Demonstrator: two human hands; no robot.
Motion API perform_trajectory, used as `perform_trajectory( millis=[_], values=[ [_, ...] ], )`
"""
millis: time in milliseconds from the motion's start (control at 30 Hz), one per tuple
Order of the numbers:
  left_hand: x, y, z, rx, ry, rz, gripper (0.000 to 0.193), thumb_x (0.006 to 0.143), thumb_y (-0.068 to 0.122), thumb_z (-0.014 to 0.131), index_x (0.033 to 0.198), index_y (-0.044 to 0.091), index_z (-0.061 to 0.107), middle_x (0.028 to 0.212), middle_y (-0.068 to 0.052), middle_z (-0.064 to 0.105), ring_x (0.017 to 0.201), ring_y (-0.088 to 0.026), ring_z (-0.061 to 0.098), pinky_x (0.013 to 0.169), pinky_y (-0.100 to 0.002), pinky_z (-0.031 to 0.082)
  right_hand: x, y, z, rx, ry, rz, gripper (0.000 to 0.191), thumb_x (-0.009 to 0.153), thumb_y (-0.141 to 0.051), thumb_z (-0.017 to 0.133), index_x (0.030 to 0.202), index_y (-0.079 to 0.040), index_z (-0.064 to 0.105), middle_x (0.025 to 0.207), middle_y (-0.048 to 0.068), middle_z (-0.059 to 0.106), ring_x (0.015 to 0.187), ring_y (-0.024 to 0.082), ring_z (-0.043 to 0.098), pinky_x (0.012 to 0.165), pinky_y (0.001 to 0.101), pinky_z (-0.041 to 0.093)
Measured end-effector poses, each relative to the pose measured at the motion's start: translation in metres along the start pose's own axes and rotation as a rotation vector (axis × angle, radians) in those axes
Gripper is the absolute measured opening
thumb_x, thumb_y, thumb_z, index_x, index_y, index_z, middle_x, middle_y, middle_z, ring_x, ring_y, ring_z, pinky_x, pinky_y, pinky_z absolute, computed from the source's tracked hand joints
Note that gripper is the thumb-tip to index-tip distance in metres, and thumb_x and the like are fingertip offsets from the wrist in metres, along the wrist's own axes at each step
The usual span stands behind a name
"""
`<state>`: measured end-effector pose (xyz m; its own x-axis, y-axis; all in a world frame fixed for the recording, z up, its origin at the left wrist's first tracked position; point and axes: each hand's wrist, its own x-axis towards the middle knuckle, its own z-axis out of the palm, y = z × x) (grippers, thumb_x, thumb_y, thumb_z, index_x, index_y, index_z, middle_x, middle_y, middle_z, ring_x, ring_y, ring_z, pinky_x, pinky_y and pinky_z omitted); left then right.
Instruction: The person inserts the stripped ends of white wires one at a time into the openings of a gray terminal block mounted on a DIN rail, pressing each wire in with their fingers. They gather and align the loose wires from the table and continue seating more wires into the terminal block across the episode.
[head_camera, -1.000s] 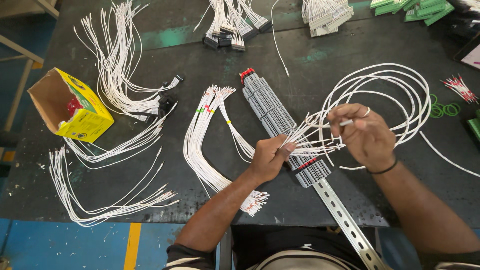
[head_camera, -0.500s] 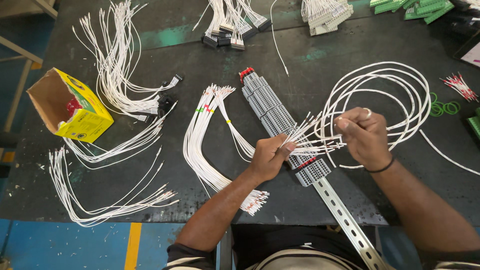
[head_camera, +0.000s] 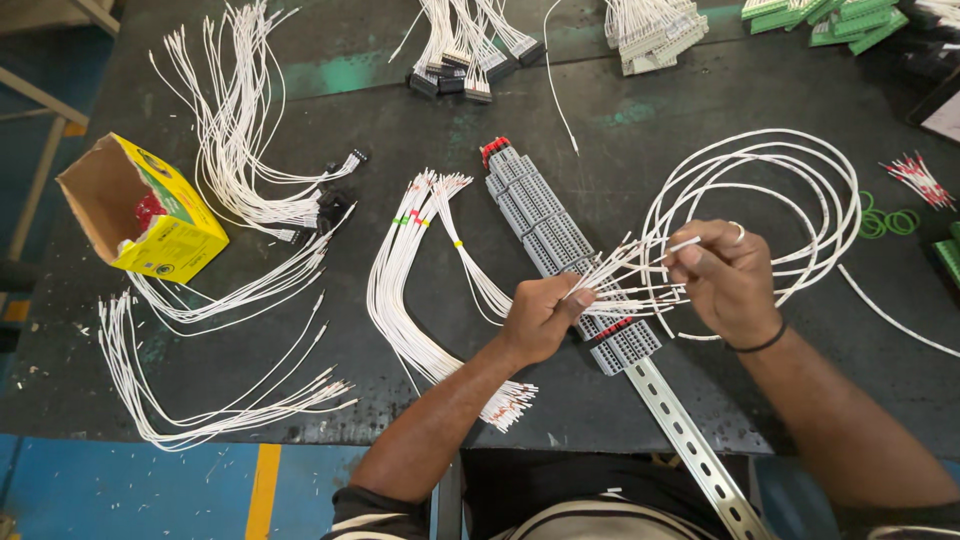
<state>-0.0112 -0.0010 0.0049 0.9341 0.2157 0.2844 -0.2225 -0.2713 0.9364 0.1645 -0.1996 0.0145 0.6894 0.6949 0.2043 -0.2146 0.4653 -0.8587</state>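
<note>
At the centre right of the frame, a bundle of white wires (head_camera: 640, 275) fans out over a grey terminal block strip (head_camera: 560, 245) mounted on a perforated metal rail (head_camera: 690, 450) that runs diagonally toward the lower edge. The left hand (head_camera: 540, 315) is closed around the wire ends just above the strip. The right hand (head_camera: 725, 275) pinches a single wire between thumb and forefinger, the other fingers curled; the wires loop in wide coils behind it. The surface is a dark, scuffed worktable (head_camera: 620, 130) with worn green patches, strewn with more wire bundles and, at left, an open yellow cardboard box (head_camera: 165, 215). Blue floor (head_camera: 130, 490) with a yellow stripe shows lower left.
</note>
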Motion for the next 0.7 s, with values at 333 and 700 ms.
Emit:
perform_trajectory(
  millis=[333, 700],
  values=[
    [0.000, 0.004, 0.000, 0.014, -0.002, 0.010, 0.032, 0.109, 0.028, 0.055, 0.100, 0.000, 0.069, 0.068, -0.003, 0.061, 0.062, -0.008, 0.057, 0.058, -0.028, 0.048, -0.005, 0.006, 0.003, -0.219, -0.150, -0.041, 0.010, 0.098, -0.003, 0.074, 0.106, 0.002, 0.071, 0.100, 0.011, 0.069, 0.085, 0.013, 0.060, 0.075, 0.0254, 0.049],
    [0.000, 0.003, -0.001, 0.012, 0.000, 0.006, 0.033, 0.109, 0.028, 0.055, 0.099, 0.000, 0.069, 0.067, -0.003, 0.060, 0.061, -0.008, 0.057, 0.058, -0.028, 0.048, 0.002, -0.006, 0.005, 0.217, -0.123, 0.072, 0.034, 0.106, -0.016, 0.055, 0.123, 0.011, 0.066, 0.109, 0.016, 0.069, 0.093, 0.016, 0.064, 0.083, 0.0247, 0.052]
  ],
)
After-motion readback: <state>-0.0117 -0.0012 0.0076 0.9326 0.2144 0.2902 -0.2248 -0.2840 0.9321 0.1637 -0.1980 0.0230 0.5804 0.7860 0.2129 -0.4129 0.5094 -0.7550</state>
